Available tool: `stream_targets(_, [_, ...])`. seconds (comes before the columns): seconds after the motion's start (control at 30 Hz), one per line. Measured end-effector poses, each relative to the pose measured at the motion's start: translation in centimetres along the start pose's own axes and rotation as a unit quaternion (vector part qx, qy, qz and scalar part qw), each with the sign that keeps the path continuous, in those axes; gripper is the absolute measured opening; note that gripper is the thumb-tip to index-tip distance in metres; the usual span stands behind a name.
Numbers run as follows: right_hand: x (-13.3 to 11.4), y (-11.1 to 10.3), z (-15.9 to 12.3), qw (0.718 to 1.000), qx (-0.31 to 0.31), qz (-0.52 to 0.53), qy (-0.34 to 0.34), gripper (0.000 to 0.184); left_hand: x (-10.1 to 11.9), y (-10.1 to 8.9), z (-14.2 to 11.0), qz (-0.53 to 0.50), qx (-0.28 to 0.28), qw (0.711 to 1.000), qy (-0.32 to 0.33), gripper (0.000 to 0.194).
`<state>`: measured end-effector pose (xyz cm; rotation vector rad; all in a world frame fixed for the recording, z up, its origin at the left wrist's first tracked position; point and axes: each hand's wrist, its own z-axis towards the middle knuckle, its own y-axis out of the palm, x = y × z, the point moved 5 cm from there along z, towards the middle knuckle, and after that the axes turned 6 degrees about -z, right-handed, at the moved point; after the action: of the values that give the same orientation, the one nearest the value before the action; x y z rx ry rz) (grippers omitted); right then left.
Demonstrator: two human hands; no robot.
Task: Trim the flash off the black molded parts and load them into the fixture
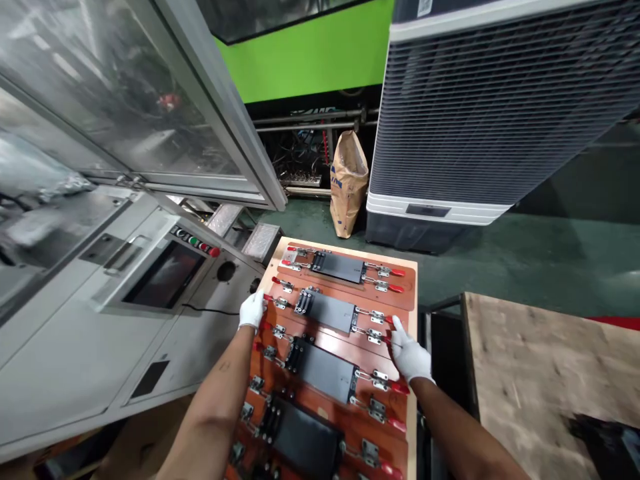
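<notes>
My left hand [253, 311], in a white glove, is closed at the red handle of a toggle clamp [281, 303] on the left edge of an orange-brown fixture board [367, 358]. On the right side, my right hand [411, 353], also gloved, has its fingers curled at the red handles of another toggle clamp [376, 336]. Between both hands lies a flat grey plate [331, 312] with a black ribbed end, held by clamp hooks. More plates sit in rows: one dark plate [340, 267] above, a grey plate [325, 371] and a black plate [306, 437] below.
A control cabinet with a screen [165, 275] stands left, under a framed clear door [220, 120]. Behind the board are a brown paper bag [349, 183] and a large louvred cooler unit [465, 107]. A wooden tabletop [540, 373] with a black object [607, 443] is at right.
</notes>
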<state>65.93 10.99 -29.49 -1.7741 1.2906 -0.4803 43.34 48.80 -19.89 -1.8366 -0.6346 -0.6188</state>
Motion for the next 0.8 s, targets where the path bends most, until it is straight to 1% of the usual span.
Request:
stream_targets(0.07, [0.2,0.2,0.0,1.0,0.01,-0.017,0.008,0.055,-0.5,-0.1,0.8,0.025,-0.009,1.0,-0.014,0.042])
stream_targets(0.1, [0.2,0.2,0.0,0.999,0.014,-0.026,0.011,0.055,-0.7,-0.2,1.2,0.042,-0.009,0.999,-0.022,0.047])
stream_targets(0.2, [0.5,0.4,0.0,0.998,0.021,-0.05,0.015,0.055,-1.4,-0.4,2.1,0.099,-0.01,0.993,-0.058,0.077])
stream_targets(0.27, [0.5,0.3,-0.1,0.998,0.019,-0.062,0.013,0.055,-1.9,-0.3,2.3,0.129,-0.015,0.989,-0.076,0.091])
stream_targets(0.4, [0.5,0.0,-0.3,0.996,0.005,-0.09,0.009,0.054,-1.9,-0.1,2.1,0.168,-0.023,0.982,-0.082,0.098])
stream_targets(0.43, [0.4,-0.2,-0.4,0.996,0.003,-0.093,0.011,0.054,-1.5,-0.1,1.9,0.186,-0.013,0.98,-0.066,0.099])
stream_targets(0.47, [0.3,-0.4,-0.5,0.996,0.001,-0.091,0.014,0.054,-0.7,-0.1,1.7,0.215,0.002,0.976,-0.032,0.097])
stream_targets(0.5, [0.2,-0.6,-0.5,0.996,-0.002,-0.087,0.019,0.054,0.3,0.0,1.5,0.253,0.017,0.967,0.02,0.093])
stream_targets(0.53, [0.1,-0.7,-0.6,0.996,-0.006,-0.082,0.023,0.055,1.4,0.2,1.2,0.297,0.026,0.951,0.086,0.086])
stream_targets(0.57, [0.0,-0.9,-0.7,0.997,-0.011,-0.076,0.027,0.055,2.6,0.7,0.9,0.34,0.025,0.927,0.159,0.076])
stream_targets(0.6, [-0.1,-1.1,-0.7,0.997,-0.017,-0.073,0.032,0.056,3.5,1.3,0.5,0.376,0.011,0.899,0.223,0.066])
stream_targets(0.63, [-0.2,-1.2,-0.8,0.997,-0.023,-0.072,0.035,0.056,4.1,1.9,0.1,0.401,-0.01,0.875,0.271,0.061])
stream_targets(0.67, [-0.3,-1.4,-0.9,0.996,-0.027,-0.074,0.036,0.056,4.4,2.4,-0.2,0.419,-0.03,0.856,0.303,0.06])
stream_targets(0.7, [-0.5,-1.5,-1.0,0.996,-0.029,-0.079,0.036,0.056,4.5,2.7,-0.4,0.432,-0.046,0.842,0.319,0.061])
stream_targets(0.73, [-0.5,-1.7,-1.1,0.996,-0.028,-0.083,0.034,0.056,4.4,3.0,-0.4,0.444,-0.056,0.834,0.322,0.063])
stream_targets(0.8, [-0.6,-1.7,-1.1,0.995,-0.021,-0.092,0.027,0.055,3.9,3.3,-0.3,0.464,-0.072,0.827,0.308,0.066])
